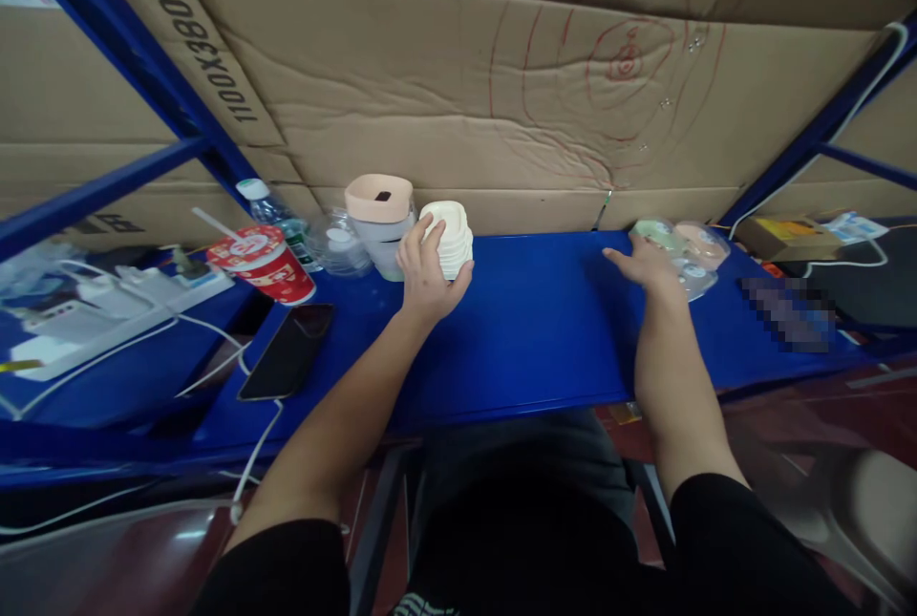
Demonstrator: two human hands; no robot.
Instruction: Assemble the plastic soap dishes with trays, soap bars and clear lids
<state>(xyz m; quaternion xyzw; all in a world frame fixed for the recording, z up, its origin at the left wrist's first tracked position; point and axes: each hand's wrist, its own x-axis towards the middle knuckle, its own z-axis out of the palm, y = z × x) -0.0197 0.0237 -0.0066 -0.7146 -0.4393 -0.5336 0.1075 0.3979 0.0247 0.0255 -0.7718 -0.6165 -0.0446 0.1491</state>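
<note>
My left hand [425, 274] is closed round a stack of cream-coloured, rounded-square dishes [454, 239], with the thumb on its near right side and the fingers on its left. Right behind that hand stands a tall container [379, 226] with a peach rim, several of the same shape apparently nested in it. On the right, my right hand [643, 263] is stretched over the table, thumb apart from the fingers, beside round clear plastic containers. One holds something pale green [657, 233], another something peach [702, 244], and the nearest looks clear [694, 279]. I cannot tell whether the fingertips touch them.
Along the blue table's [516, 329] left side are a black phone [287, 351], a red paper cup [268, 263] with a straw, a water bottle [276, 215] and clear plastic cups [342, 244]. A power strip [115, 310] lies farther left. Cardboard [430, 72] walls the back.
</note>
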